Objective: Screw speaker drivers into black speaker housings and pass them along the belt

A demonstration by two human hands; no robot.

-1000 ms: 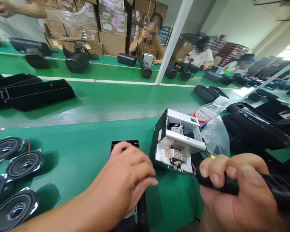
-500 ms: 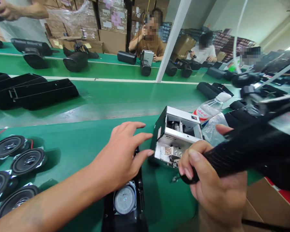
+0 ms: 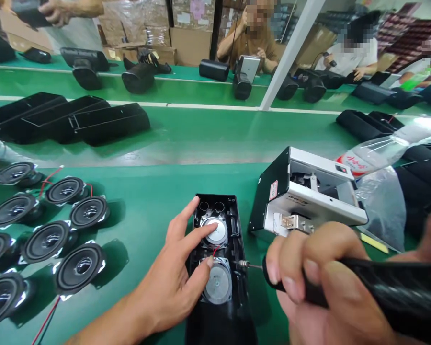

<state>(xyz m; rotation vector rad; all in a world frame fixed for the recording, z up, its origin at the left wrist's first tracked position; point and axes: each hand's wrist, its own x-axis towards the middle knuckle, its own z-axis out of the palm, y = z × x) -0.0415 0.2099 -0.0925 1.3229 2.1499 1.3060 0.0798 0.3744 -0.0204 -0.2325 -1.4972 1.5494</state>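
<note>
On the green worktop (image 3: 136, 211), a black plastic speaker housing (image 3: 237, 225) lies open side up, directly in front of the person. Two round speaker drivers sit in it, an upper one (image 3: 218, 231) and a lower one (image 3: 218, 283), with a red wire (image 3: 214, 251) running between them.

The left hand (image 3: 175, 270) has an open grip, its fingers spread and pressing down on the housing's contents, with one fingertip (image 3: 204, 230) lying on the upper driver. The right hand (image 3: 319, 282) has a closed grip around the black body of an electric screwdriver (image 3: 380, 282). Its metal bit (image 3: 250, 265) reaches the right wall of the housing, level with the lower driver.

Just beyond the right hand stands an open silver-and-black metal machine (image 3: 305, 191), tilted, with a metal bracket (image 3: 290, 222) on its front. Beside it lie a clear plastic bag (image 3: 379, 206) and a plastic water bottle (image 3: 366, 155) with a red-and-white label.

Loose drivers (image 3: 47, 242) with red wires sit in rows on the worktop to the left. Across the next belt lie long black housing parts (image 3: 111, 123). Further off, a co-worker in a brown shirt (image 3: 249, 48) sits near stacked cardboard cartons (image 3: 190, 28), and another person's hand (image 3: 55, 12) holds a dark object at the top left.
</note>
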